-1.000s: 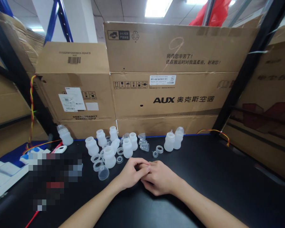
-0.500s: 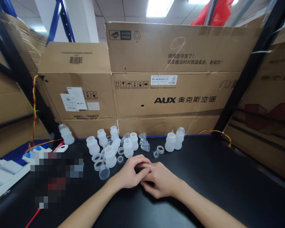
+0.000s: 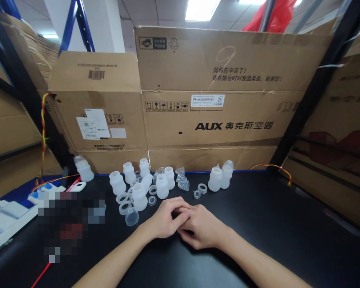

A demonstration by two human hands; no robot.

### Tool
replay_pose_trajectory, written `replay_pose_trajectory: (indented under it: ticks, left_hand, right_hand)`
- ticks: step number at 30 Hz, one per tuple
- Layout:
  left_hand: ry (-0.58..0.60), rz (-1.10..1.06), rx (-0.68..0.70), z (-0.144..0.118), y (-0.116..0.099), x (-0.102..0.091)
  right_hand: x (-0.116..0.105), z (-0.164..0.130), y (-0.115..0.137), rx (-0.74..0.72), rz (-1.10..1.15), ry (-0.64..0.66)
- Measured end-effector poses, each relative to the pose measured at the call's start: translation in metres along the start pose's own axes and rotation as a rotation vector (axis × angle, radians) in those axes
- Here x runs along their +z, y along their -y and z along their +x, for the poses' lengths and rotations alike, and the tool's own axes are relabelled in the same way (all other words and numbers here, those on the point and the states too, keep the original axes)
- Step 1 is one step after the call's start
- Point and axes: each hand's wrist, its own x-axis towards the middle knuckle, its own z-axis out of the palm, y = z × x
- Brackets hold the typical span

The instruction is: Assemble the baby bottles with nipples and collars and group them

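My left hand [image 3: 165,220] and my right hand [image 3: 202,226] rest together on the black table [image 3: 258,224], fingers overlapping; the left fingers lie over the right hand's fingers, where a ring shows. Neither hand holds an object. Just beyond them stand several translucent white bottles [image 3: 162,186], loose rings [image 3: 202,188] and small clear caps [image 3: 132,216]. Two capped bottles [image 3: 220,176] stand together to the right of the group.
Large cardboard boxes [image 3: 216,100] wall off the back of the table. Another capped bottle [image 3: 84,169] stands at far left near a white device [image 3: 78,187]. A blurred patch covers the left table area. Black shelf posts [image 3: 312,88] rise at both sides.
My hands have shifted only slightly; the left fingers slid over the right hand's ring finger. The bottles and parts have not moved.
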Motion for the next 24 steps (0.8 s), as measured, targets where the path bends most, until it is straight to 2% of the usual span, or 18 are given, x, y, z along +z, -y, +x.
replay_pose_trajectory:
  ticks: [4, 8, 11, 16, 24]
  left_hand:
    - [0.035, -0.042, -0.122, 0.002, -0.005, -0.003]
    - [-0.002, -0.058, -0.038, 0.003, -0.007, -0.009]
    - [-0.031, -0.034, -0.009, 0.003, -0.005, -0.008]
    - [-0.031, -0.014, 0.053, 0.000, -0.002, -0.002]
    - [-0.018, -0.067, 0.052, -0.003, -0.004, 0.003]
  right_hand:
    - [-0.002, 0.000, 0.001, 0.009, 0.018, -0.009]
    - [-0.009, 0.001, 0.002, 0.022, 0.142, -0.091]
    - [-0.012, 0.001, 0.004, 0.024, 0.164, -0.078]
    - [-0.010, 0.001, 0.007, 0.023, 0.086, -0.037]
    - [-0.011, 0.000, 0.005, 0.021, -0.081, 0.035]
